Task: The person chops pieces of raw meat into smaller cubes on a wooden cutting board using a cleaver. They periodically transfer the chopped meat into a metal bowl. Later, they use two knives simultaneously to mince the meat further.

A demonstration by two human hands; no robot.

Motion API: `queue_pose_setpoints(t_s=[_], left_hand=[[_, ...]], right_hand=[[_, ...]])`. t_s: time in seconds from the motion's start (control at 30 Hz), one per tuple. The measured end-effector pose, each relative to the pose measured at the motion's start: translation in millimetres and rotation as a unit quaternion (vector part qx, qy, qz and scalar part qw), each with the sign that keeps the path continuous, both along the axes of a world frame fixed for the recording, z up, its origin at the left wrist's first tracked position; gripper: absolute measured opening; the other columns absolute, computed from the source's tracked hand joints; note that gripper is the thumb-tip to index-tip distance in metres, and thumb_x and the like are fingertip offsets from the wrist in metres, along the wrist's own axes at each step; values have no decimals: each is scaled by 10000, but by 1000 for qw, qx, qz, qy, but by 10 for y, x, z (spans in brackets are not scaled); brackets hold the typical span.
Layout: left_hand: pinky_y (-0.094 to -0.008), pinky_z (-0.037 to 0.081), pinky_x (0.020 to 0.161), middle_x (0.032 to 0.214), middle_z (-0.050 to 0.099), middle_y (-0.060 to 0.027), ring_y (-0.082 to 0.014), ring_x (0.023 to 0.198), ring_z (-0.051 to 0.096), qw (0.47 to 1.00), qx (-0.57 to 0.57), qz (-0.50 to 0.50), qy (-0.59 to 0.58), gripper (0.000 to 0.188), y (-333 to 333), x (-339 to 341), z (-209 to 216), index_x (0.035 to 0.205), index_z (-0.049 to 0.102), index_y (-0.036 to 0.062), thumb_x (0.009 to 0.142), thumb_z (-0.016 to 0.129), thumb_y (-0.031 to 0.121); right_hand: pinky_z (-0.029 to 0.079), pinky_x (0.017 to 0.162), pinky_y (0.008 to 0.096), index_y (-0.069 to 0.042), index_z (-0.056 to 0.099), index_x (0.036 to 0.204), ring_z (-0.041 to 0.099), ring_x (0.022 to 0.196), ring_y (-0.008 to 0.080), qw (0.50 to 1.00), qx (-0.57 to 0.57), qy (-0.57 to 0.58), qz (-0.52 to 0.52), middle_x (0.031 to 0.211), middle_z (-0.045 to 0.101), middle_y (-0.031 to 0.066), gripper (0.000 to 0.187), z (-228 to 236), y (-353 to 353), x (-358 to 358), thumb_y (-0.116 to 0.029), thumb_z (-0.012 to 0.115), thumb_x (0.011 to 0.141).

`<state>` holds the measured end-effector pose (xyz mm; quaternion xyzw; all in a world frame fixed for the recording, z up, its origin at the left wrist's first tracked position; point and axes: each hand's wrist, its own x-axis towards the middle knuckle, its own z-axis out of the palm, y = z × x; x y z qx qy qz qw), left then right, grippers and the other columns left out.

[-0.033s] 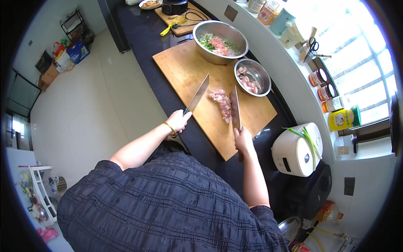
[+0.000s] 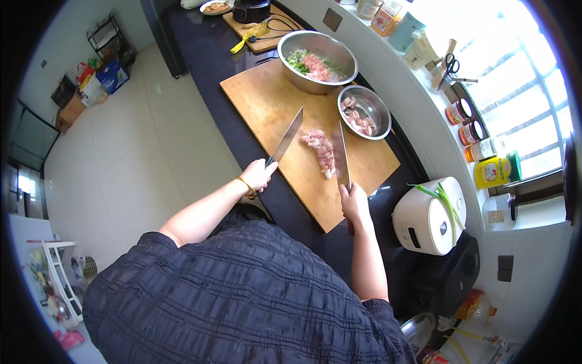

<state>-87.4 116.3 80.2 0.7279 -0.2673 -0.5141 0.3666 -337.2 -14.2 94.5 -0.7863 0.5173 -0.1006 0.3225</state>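
Observation:
My left hand [image 2: 257, 176] is closed round the handle of a kitchen knife [image 2: 287, 138], its blade slanting up over the left side of the wooden cutting board [image 2: 257, 91]. In my right hand [image 2: 354, 202] is a second kitchen knife [image 2: 343, 159], held with its blade edgewise along the right side of a strip of chopped raw meat [image 2: 320, 150]. The meat lies on the board between the two blades. Beyond it, a small steel bowl [image 2: 379, 109] holds chunks of raw meat. At the board's far end, a large steel bowl [image 2: 350, 59] contains minced meat and chopped greens.
A cream rice cooker [image 2: 418, 221] with green onions [image 2: 447, 206] on its lid stands right of the board. Jars and bottles, among them a yellow tin [image 2: 492, 173], line the windowsill. At the far end, a second board [image 2: 285, 37] bears a black appliance [image 2: 251, 10] and a yellow bag [image 2: 253, 35].
The knife in my right hand has shifted slightly right, a little away from the meat, and its blade has turned more edge-on. My left hand and its knife have hardly moved.

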Motion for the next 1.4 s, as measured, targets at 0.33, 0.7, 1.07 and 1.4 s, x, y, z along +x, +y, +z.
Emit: queue_pose_setpoints(t_s=[0.33,0.7,1.07,1.4], left_hand=[[-237,384,356,580,443,-11,-84,410,418,1000,-5,-27,-6,330,-235,171,-2,758,453,45,883,452,350],[-235,385,351,583,447,-17,-86,405,422,995,-3,-101,-18,339,-483,553,1,744,446,39,884,454,348],[-288,402,364,493,450,-45,-144,360,461,971,-45,-228,-54,384,-735,1029,-155,663,437,34,892,447,342],[-319,409,383,485,468,-72,-176,364,483,936,-125,-307,-117,360,-848,1249,-477,699,437,27,896,442,328]], right_hand=[[454,638,418,23,523,818,581,710,384,995,15,-64,-74,712,582,230,282,26,158,241,-258,534,839],[450,676,470,47,455,954,569,761,424,996,-43,-33,-67,800,582,276,317,-14,243,784,-237,523,833],[454,673,433,40,542,830,577,759,397,982,-15,70,-175,773,587,256,304,-88,439,1307,-263,532,831],[461,502,388,51,521,791,577,522,306,953,-153,-14,-263,618,565,186,309,-244,630,1666,-252,507,852]])
